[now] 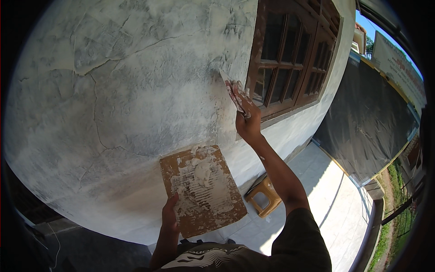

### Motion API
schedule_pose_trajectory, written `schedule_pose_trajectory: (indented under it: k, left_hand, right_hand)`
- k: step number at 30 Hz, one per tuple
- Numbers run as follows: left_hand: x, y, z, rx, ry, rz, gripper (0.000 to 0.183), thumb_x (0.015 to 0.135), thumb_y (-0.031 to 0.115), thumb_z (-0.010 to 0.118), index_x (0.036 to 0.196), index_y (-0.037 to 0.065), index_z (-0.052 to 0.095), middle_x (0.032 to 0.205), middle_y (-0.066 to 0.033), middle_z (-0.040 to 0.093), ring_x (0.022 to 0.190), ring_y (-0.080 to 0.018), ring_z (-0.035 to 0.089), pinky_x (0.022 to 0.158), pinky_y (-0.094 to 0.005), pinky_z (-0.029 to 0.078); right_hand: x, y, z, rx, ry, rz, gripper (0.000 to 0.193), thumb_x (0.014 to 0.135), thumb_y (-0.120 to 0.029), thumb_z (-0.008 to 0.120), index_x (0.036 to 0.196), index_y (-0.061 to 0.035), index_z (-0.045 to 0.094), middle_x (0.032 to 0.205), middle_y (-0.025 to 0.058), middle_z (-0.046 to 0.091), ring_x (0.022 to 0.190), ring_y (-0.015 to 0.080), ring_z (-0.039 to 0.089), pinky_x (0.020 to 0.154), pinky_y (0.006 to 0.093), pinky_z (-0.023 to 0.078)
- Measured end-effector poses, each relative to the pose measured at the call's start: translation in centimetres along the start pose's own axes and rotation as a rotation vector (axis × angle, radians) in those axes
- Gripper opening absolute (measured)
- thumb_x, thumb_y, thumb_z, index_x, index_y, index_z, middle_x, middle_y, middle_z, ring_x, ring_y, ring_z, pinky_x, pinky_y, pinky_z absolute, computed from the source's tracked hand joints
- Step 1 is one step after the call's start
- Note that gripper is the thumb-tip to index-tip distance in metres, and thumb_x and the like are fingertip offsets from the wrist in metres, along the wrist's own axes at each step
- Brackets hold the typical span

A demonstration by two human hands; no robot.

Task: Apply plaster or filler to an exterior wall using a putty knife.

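Note:
My left hand (170, 212) grips the left edge of a flat brown board (236, 209), its thumb on top. White filler paste (202, 172) lies on the board in a mound with ridged smears. My right hand (246, 105), spotted with paste, is closed round a putty knife (224, 76). The knife's pale blade points up and left against the wall, just left of the window frame; its handle is mostly hidden in my fingers. The wall (149, 95) is whitish grey and patchy, with several long cracks.
A brown wooden window (282, 63) with several panes is to the right. Below it a tan plastic stool (264, 197) stands on the pale tiled floor (333, 192). Dark sheeting (362, 122) hangs at the far right beside a railing (369, 235). A banner (398, 63) is above it.

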State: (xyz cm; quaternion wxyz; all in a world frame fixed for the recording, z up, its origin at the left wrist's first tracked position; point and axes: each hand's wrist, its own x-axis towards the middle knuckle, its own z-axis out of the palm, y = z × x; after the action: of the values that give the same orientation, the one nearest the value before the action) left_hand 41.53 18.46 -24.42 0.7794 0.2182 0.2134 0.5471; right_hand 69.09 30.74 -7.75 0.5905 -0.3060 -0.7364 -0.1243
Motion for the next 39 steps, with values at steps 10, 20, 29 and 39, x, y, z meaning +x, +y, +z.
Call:
schedule_pose_trajectory:
  k: [10,20,29,39]
  left_hand:
    - [-0.6,-2.0,2.5,-0.110,-0.030,0.025,0.045,0.090,0.025,0.050,0.125,-0.001,0.042,0.114,-0.0180,0.056,0.102,-0.0311,0.057,0.090,-0.0447,0.046]
    - [-1.2,-1.8,1.7,-0.036,0.098,0.141,0.046,0.089,0.024,0.050,0.126,-0.001,0.041,0.116,-0.0180,0.056,0.104,-0.0316,0.057,0.091,-0.0446,0.045]
    - [-0.9,-1.4,1.5,-0.043,0.074,0.107,0.045,0.090,0.024,0.049,0.126,-0.001,0.041,0.117,-0.0183,0.055,0.104,-0.0318,0.056,0.090,-0.0452,0.046]
    - [-1.0,-1.3,0.7,-0.017,0.087,0.110,0.045,0.090,0.026,0.048,0.126,-0.001,0.042,0.115,-0.0180,0.056,0.102,-0.0319,0.057,0.090,-0.0456,0.046]
  right_hand:
    - [14.9,-1.1,0.5,-0.260,0.386,-0.095,0.073,0.069,0.017,0.043,0.138,0.0050,0.021,0.127,0.0366,0.036,0.118,0.0502,0.037,0.099,0.0436,0.034]
    - [14.1,0.8,2.9,-0.259,0.270,-0.024,0.074,0.069,0.016,0.046,0.138,0.0078,0.019,0.131,0.0400,0.027,0.122,0.0523,0.031,0.102,0.0462,0.030]
    - [11.2,-0.1,3.9,-0.243,0.232,-0.033,0.076,0.069,0.014,0.044,0.140,0.0050,0.017,0.130,0.0411,0.027,0.118,0.0552,0.033,0.102,0.0540,0.024]
    - [8.4,-0.6,4.8,-0.271,0.116,0.106,0.076,0.070,0.017,0.044,0.140,0.0049,0.016,0.131,0.0391,0.027,0.119,0.0521,0.033,0.101,0.0466,0.031]
